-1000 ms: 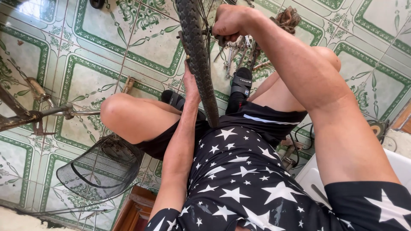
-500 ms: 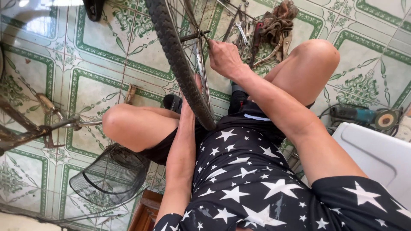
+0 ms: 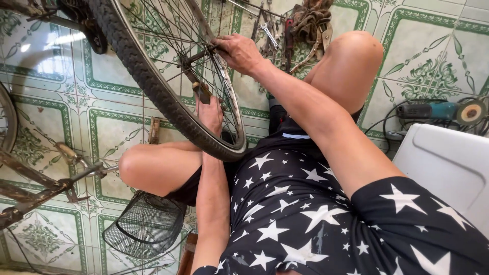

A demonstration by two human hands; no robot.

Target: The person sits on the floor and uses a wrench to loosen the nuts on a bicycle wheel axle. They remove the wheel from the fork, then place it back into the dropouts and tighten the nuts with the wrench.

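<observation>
Right hand [image 3: 238, 51] sits at the hub of the black-tyred, silver-rimmed bicycle wheel [image 3: 153, 86], fingers clenched around something small at the axle. Can't tell what it is, the fingers cover it. Forearm runs from that hand back down across the raised right knee.

Left hand [image 3: 210, 113] is below and slightly to the near side of the right hand, reaching up through the spokes. Palm and fingers press against the inner side of the rim, next to a short rusty brown bar [image 3: 199, 90] that hangs down from the hub area. Grip state unclear: fingers look flat on the rim rather than wrapped, can't confirm.

The wheel stands roughly upright between the knees, its lowest part just above the lap, tyre touching or nearly touching the left forearm.

Beyond the right hand, on the green-and-white patterned tiled floor [image 3: 433, 46]: loose silver spanners [image 3: 267, 30] and a bundle of brown rags or cord [image 3: 308, 20]. Far off to the right of the right arm: teal angle grinder [image 3: 440, 110] with its cable, just above a white plastic lid or tub [image 3: 448, 168].

Left of the left arm: black wire mesh basket [image 3: 145, 224] below the left knee, rusty bicycle frame parts [image 3: 35, 188] further out, wooden-handled tool [image 3: 154, 130] on the tiles near the tyre.
</observation>
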